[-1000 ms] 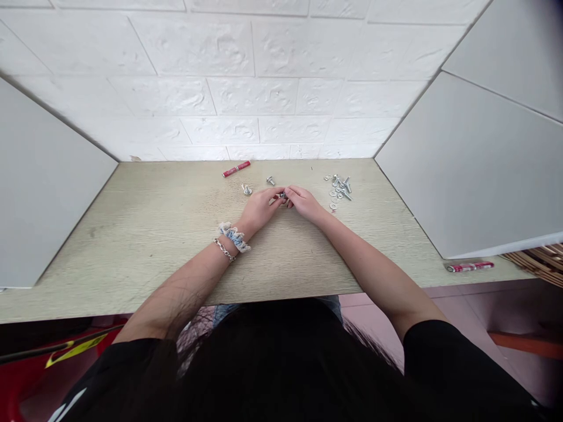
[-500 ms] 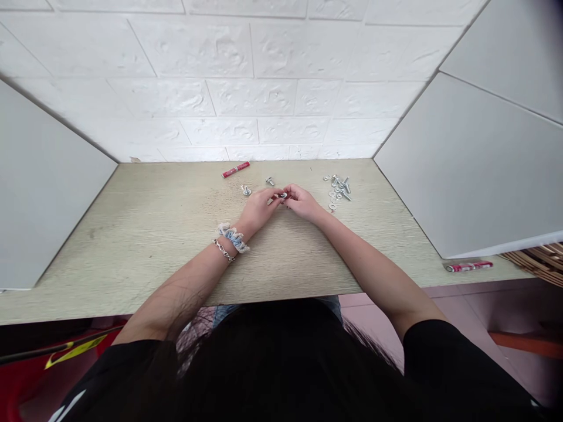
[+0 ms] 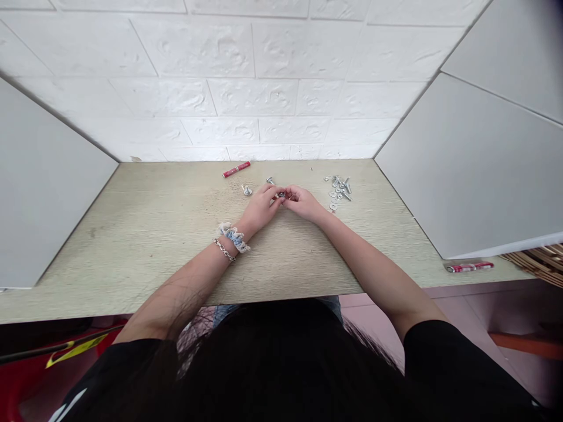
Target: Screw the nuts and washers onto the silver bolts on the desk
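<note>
My left hand (image 3: 261, 206) and my right hand (image 3: 303, 204) meet above the tabletop, fingertips pinched together on a small silver bolt (image 3: 282, 194). The fingers cover most of it, so a nut or washer on it cannot be made out clearly. Just behind my left fingers lies a bolt with a washer (image 3: 270, 180). Another bolt with a washer (image 3: 247, 190) stands to the left of that hand. To the right of my right hand is a loose pile of bolts (image 3: 346, 186), nuts and flat washers (image 3: 333, 206).
A red tube-like stick (image 3: 236, 169) lies near the wall, and a second red stick (image 3: 470, 267) at the right front edge. Grey panels (image 3: 475, 176) flank the wooden table (image 3: 132, 246). A wicker basket (image 3: 539, 262) shows at far right.
My fingers have shifted slightly around the bolt, with the left fingers now covering more of it and part of the bolt behind. Everything on the table stays in place.
</note>
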Demonstrator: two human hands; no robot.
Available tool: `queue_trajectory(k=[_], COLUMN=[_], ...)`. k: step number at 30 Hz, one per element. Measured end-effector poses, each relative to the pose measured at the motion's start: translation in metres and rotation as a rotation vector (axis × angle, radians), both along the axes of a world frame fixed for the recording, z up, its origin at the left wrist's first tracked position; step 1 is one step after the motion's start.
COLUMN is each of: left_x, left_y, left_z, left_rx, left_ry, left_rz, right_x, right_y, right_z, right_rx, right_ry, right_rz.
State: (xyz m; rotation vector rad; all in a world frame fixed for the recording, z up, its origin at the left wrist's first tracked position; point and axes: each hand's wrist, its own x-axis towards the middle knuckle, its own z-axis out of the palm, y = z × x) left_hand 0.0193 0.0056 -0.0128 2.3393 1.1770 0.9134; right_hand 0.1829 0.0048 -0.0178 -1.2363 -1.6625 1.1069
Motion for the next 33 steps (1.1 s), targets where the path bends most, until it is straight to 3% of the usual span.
queue_trajectory(k=[7,24,33], left_x=[0.0015,0.0033,0.0021], left_y=[-0.0022,-0.0024,-0.0024], left_z=[0.0018,0.0053,0.0063], left_rx=[-0.039,-0.215,-0.248], left_ry=[-0.023,-0.146,-0.077], left_rz=[0.024,0.17,0.157], right_x=[0.0008,-0.003,-0.0017], right_y=[0.0003,-0.0066,-0.0057], right_z=[-0.0046,0.0022,0.0013], right_rx=[0.03,0.098,0.109], right_ry=[-0.02,-0.09,-0.069], right_rz=[-0.011,-0.039,-0.047])
